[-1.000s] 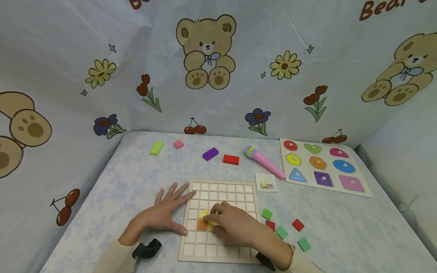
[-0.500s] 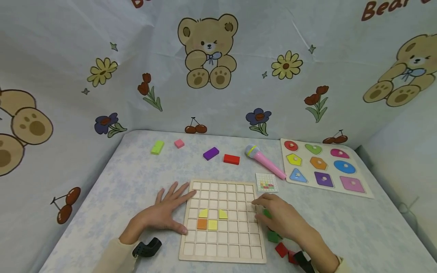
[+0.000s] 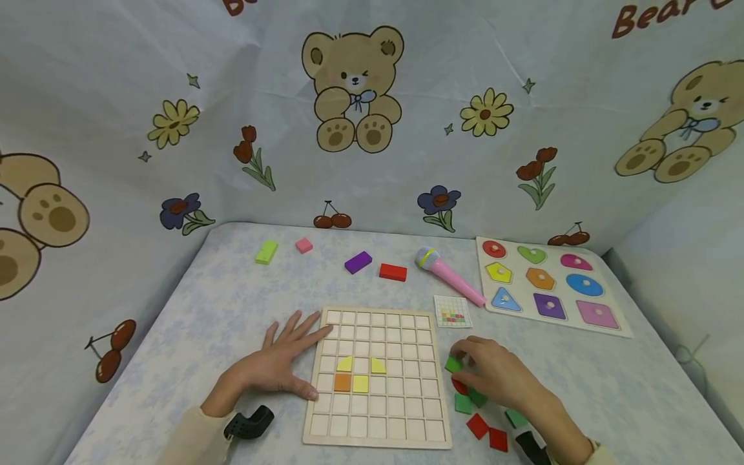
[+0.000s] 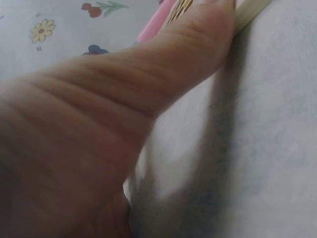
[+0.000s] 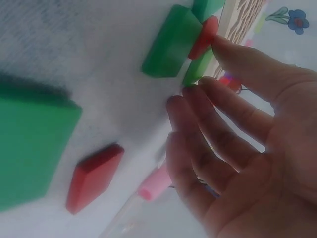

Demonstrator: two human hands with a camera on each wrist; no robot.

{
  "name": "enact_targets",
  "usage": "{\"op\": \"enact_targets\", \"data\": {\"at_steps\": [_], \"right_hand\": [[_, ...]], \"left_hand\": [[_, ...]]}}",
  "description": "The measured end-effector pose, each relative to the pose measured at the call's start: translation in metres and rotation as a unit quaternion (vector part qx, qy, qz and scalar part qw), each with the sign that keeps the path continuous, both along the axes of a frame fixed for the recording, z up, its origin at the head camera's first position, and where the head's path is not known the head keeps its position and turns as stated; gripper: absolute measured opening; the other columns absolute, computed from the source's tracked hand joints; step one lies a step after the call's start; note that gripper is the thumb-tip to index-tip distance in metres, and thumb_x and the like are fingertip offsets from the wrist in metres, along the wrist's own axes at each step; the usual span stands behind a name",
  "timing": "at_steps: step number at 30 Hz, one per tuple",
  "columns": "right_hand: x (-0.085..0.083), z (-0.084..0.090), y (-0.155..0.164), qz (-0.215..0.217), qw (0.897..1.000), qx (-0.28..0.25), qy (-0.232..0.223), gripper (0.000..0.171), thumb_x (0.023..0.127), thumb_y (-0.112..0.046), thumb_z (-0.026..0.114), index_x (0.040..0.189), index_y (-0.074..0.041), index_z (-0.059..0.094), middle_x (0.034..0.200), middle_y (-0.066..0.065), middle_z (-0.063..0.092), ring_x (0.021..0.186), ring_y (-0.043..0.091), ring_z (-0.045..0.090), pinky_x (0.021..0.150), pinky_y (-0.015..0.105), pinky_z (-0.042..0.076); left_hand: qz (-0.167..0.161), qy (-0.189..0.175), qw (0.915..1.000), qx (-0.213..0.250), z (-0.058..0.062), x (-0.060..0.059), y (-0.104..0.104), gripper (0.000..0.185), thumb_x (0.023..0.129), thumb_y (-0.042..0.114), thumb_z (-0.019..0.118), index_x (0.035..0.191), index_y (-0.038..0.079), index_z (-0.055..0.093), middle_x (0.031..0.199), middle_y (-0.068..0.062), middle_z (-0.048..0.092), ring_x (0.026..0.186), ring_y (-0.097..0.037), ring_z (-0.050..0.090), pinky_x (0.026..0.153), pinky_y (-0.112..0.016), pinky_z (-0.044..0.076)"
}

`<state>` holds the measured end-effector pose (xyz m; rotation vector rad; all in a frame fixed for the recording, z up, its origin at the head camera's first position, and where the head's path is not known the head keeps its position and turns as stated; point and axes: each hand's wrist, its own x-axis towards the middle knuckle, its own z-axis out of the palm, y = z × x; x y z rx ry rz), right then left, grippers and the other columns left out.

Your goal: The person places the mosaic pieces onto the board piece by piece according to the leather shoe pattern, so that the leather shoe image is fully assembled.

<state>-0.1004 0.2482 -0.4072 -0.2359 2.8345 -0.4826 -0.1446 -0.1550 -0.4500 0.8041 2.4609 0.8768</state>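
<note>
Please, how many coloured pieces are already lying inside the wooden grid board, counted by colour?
yellow pieces: 3
orange piece: 1
Total in the wooden grid board: 4

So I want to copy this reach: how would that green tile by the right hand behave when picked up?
The green tile looks stiff: flat faces, crisp edges, probably wood. Being thin and small, it is likely light. It lies flat on the table, so it should slide rather than roll, and the right hand may need an edge grip.
</note>
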Motion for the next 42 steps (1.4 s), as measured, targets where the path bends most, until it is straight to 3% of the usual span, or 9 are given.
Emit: {"op": "enact_targets", "data": {"at_steps": [8, 18, 23, 31, 36, 42], "right_hand": [[-0.004, -0.003, -0.004, 0.009, 1.0, -0.014, 0.016, 0.018, 0.082, -0.02, 0.083, 0.098, -0.021, 0.073, 0.087, -0.012, 0.065, 0.078, 0.006, 0.055, 0.073, 0.029, 0.053], [-0.009, -0.005, -0.016, 0.015, 0.999, -0.006, 0.038, 0.019, 0.082, -0.018, 0.083, 0.092, -0.018, 0.067, 0.079, -0.012, 0.061, 0.073, 0.006, 0.052, 0.07, 0.029, 0.051], [-0.01, -0.001, -0.024, 0.01, 0.998, 0.007, 0.059, 0.015, 0.084, -0.012, 0.079, 0.096, -0.015, 0.07, 0.082, -0.009, 0.065, 0.075, 0.006, 0.058, 0.07, 0.029, 0.054], [-0.006, 0.003, -0.014, 0.023, 1.0, -0.021, 0.0, 0.014, 0.082, -0.017, 0.083, 0.089, -0.021, 0.071, 0.084, -0.012, 0.065, 0.081, 0.008, 0.059, 0.074, 0.032, 0.054], [-0.005, 0.002, -0.007, 0.04, 0.998, -0.039, -0.002, 0.02, 0.078, -0.016, 0.086, 0.092, -0.021, 0.072, 0.086, -0.013, 0.065, 0.084, 0.007, 0.058, 0.077, 0.032, 0.054], [-0.006, -0.002, -0.008, 0.031, 0.999, -0.03, -0.004, 0.022, 0.076, -0.017, 0.087, 0.091, -0.023, 0.072, 0.084, -0.013, 0.063, 0.082, 0.008, 0.056, 0.076, 0.033, 0.052]], "left_hand": [[0.0, 0.001, 1.0, 0.007, 0.001, -0.001, 0.002, 0.115, 0.07, 0.057, 0.085, 0.161, 0.024, 0.024, 0.17, -0.011, 0.002, 0.153, -0.044, -0.014, 0.111, -0.072, -0.013], [0.001, -0.006, 1.0, 0.005, 0.002, 0.001, -0.001, 0.115, 0.071, 0.057, 0.085, 0.161, 0.023, 0.024, 0.17, -0.012, 0.002, 0.152, -0.045, -0.014, 0.11, -0.072, -0.013], [0.0, -0.003, 1.0, 0.003, 0.002, 0.0, -0.001, 0.114, 0.071, 0.056, 0.085, 0.161, 0.023, 0.024, 0.17, -0.011, 0.002, 0.153, -0.044, -0.014, 0.111, -0.072, -0.013], [0.0, -0.003, 1.0, 0.001, 0.003, 0.0, 0.0, 0.115, 0.071, 0.057, 0.085, 0.161, 0.024, 0.023, 0.17, -0.01, 0.001, 0.153, -0.043, -0.015, 0.111, -0.071, -0.013], [0.002, -0.002, 1.0, 0.001, 0.002, -0.001, 0.001, 0.115, 0.07, 0.057, 0.085, 0.161, 0.024, 0.023, 0.17, -0.01, 0.001, 0.153, -0.044, -0.015, 0.111, -0.071, -0.013], [0.002, -0.002, 1.0, 0.0, 0.001, -0.001, 0.002, 0.116, 0.07, 0.058, 0.085, 0.161, 0.024, 0.024, 0.17, -0.011, 0.001, 0.153, -0.044, -0.014, 0.111, -0.071, -0.013]]}}
